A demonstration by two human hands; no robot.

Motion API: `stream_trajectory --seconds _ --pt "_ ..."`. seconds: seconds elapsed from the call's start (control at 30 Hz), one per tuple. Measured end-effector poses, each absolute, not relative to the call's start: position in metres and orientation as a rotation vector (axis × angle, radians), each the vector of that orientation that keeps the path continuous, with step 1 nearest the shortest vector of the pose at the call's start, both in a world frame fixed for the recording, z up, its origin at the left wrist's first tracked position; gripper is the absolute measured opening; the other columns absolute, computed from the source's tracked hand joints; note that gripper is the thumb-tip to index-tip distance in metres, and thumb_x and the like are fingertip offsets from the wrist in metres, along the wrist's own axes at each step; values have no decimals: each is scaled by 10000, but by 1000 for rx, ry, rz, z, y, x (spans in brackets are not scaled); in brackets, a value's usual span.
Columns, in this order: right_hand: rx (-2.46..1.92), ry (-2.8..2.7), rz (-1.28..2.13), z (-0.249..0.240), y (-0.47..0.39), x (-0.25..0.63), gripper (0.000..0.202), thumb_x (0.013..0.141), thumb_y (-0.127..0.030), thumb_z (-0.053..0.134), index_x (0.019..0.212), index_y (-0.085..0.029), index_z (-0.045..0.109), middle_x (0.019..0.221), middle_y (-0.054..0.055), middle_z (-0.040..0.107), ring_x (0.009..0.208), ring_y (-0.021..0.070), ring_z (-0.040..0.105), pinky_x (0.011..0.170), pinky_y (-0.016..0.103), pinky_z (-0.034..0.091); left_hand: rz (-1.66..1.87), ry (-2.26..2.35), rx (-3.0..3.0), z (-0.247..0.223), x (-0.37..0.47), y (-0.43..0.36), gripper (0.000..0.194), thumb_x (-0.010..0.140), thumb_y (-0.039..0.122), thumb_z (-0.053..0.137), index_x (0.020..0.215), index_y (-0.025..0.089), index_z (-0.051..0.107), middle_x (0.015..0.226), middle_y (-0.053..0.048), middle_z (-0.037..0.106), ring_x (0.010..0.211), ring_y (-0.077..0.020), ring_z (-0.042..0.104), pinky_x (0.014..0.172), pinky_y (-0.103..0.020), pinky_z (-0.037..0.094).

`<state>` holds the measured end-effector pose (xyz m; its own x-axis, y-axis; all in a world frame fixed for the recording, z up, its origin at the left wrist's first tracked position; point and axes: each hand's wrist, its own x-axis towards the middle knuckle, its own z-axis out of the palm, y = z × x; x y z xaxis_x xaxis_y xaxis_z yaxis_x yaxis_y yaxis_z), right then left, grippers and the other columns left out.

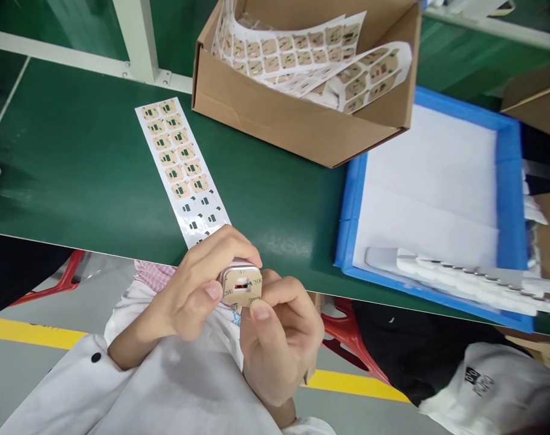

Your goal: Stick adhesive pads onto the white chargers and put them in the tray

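Note:
My left hand (207,287) is closed around a small white part with a rounded square end. A tan adhesive sticker (233,296) with printed lettering lies over that end, around a slot in its middle. My right hand (284,332) pinches at the sticker's lower right corner, thumb and forefinger together. Whether the corner is lifted or pressed flat I cannot tell. Just beyond my left hand lies a white sticker sheet (179,160). Its far rows hold tan stickers, while the near rows show bare backing with cut-outs.
On the green table (275,199) stands a cardboard box (297,121) full of sticker sheets (293,51). Right of it, a blue tray (352,211) with a white lining holds a row of white parts (456,272). Red stools (352,332) stand below the table edge.

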<state>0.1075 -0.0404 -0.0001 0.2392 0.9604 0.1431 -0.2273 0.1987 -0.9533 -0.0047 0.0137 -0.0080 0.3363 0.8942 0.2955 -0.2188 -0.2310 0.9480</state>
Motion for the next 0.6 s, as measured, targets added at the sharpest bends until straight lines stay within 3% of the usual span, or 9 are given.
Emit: stream_trajectory --seconds 0.6 --pt "-1079 -963 965 2 -41 107 243 999 -269 642 772 -243 559 609 -49 457 560 142 470 530 284 375 1265 675 1610 -11 -2 17 297 1022 518 526 1061 229 585 919 -38 602 765 -198 548 660 -337 468"
